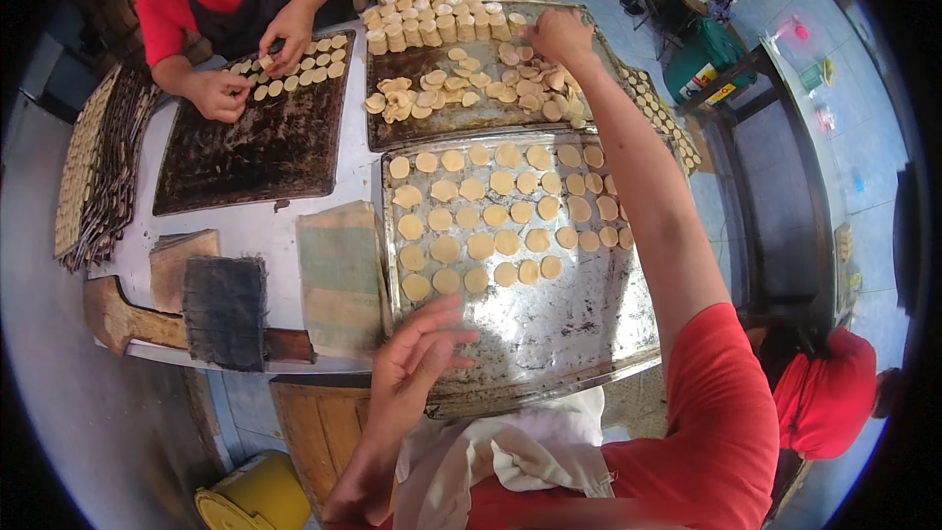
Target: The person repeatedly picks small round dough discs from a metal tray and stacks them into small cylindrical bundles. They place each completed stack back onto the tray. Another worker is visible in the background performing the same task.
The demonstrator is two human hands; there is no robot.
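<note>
My right arm stretches across to the far metal tray [471,129]. There my right hand [563,35] is at the right end of the stacked dough rounds [441,18]; its fingertips are partly hidden, so a grip cannot be made out. Below the stacks lies a loose heap of dough rounds [541,88]. Closer to me, several rows of flat dough rounds [480,246] are laid out on a shiny baking tray [559,338]. Over that tray's near left part hovers my left hand [423,350], fingers spread and holding nothing.
Across the table, another person's hands [287,37] handle dough rounds over a dark tray [250,154]. Stacked trays [103,169] stand at far left. Cloth pieces [224,309] and a wooden paddle-like piece [107,313] lie front left. A yellow bucket [257,493] is below.
</note>
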